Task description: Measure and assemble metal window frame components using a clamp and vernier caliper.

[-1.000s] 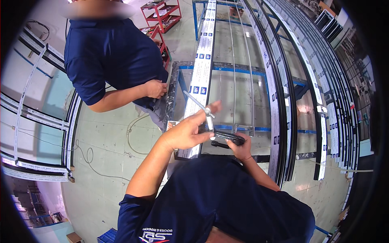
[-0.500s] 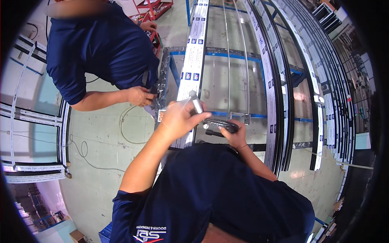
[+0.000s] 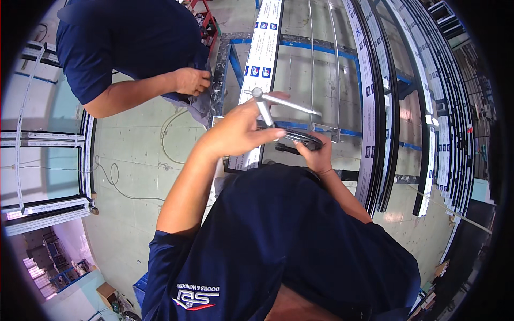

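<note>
Tool (image 3: 303,138), black-bodied with a silver T-shaped handle (image 3: 264,109), is held in left hand (image 3: 234,130) and right hand (image 3: 318,155).

Gap open between right hand (image 3: 317,156) and profile bundle (image 3: 367,85); thin rods (image 3: 311,53) run lengthwise ahead. T-handle bar (image 3: 294,105) juts across in front. Co-worker's forearm (image 3: 139,92) blocks forward-left; nearer left is open floor (image 3: 134,150), hose (image 3: 163,139) on it.

Left hand (image 3: 235,128) thumb-out, right hand (image 3: 317,154) gripping (close together)
</note>
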`<state>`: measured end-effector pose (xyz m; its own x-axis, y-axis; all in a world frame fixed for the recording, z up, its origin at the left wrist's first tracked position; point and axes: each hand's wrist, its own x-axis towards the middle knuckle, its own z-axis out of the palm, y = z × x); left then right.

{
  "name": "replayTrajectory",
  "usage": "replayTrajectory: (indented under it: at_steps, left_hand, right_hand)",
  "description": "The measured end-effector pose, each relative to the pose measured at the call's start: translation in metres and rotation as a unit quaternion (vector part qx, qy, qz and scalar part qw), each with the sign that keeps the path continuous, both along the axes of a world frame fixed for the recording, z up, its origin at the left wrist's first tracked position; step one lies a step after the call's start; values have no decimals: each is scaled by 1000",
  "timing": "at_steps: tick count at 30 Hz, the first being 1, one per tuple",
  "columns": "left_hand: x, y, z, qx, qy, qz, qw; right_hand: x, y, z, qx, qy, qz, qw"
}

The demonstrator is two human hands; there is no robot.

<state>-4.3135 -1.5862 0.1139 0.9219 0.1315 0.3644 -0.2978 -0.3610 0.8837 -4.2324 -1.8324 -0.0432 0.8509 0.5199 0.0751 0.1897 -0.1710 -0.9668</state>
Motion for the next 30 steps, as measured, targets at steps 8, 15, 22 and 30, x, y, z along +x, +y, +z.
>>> replayTrajectory:
  at_steps: [8,15,22,30]
  left_hand:
    - [5,9,6,166,75,11,983]
    - [-3,1,15,119,203,32,971]
    - [-6,13,-1,85,129,-38,987]
    - [-28,90,-102,434,177,-3,883]
  right_hand:
    - [-2,-2,-2,3,13,-10,1000]
    - [-2,1,10,-4,10,-16,1000]
    - [-4,-1,6,13,19,-11,1000]
    - [0,-12,3,-2,-8,-21,1000]
